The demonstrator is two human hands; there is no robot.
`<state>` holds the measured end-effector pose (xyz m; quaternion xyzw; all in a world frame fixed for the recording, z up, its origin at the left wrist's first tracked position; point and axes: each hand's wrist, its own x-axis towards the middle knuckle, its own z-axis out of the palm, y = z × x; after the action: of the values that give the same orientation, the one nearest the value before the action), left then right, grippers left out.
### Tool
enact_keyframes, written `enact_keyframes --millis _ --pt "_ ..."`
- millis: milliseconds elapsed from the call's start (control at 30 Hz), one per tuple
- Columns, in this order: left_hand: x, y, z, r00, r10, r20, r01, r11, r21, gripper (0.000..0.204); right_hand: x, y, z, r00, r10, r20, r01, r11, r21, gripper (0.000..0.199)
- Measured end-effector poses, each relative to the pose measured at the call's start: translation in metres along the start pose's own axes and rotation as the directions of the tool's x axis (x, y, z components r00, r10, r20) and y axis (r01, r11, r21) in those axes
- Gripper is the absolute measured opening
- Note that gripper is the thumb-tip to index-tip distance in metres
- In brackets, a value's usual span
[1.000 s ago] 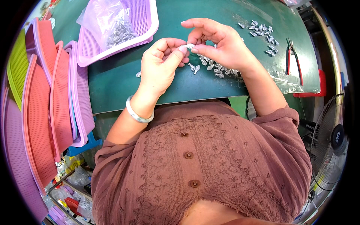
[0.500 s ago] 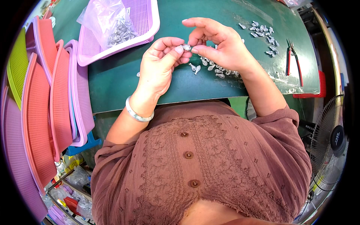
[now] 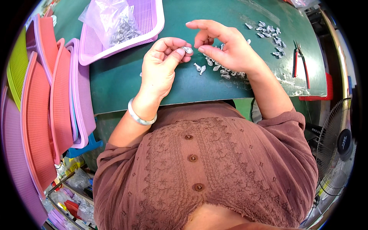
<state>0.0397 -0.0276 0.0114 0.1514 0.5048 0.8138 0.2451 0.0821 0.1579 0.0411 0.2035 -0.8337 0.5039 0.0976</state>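
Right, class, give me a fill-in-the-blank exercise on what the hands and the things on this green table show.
1. The left hand pinches a small ____ piece between thumb and fingers.
2. The red-handled pliers lie to the ____ of the right hand.
3. The clear bag lies in a ____ basket.
4. A silver bangle circles the ____ wrist.

Missing words: metal; right; purple; left

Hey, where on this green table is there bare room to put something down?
Widest bare patch of the green table: left of the left hand, below the purple basket. Another lies between the two heaps of metal pieces, beyond the right hand. Crowded: under the right hand, and far right by the second heap and pliers.
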Motion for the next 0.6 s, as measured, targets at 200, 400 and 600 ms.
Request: enact_keyframes --millis 200,400,600 --pt "0.001 0.007 -0.01 0.973 -0.232 -0.012 0.221 0.941 -0.257 0.013 0.0 0.006 0.001 0.987 -0.041 0.155 0.068 0.982 -0.175 0.048" --pt "-0.002 0.001 -0.012 0.971 -0.232 -0.055 0.231 0.973 -0.019 0.011 -0.002 -0.004 0.012 0.962 0.031 0.271 0.089 0.903 -0.42 0.049" --pt "-0.005 0.004 -0.008 0.965 -0.252 -0.07 0.26 0.957 0.131 0.011 -0.004 0.006 0.016 0.974 0.028 0.226 0.068 0.91 -0.408 0.048"
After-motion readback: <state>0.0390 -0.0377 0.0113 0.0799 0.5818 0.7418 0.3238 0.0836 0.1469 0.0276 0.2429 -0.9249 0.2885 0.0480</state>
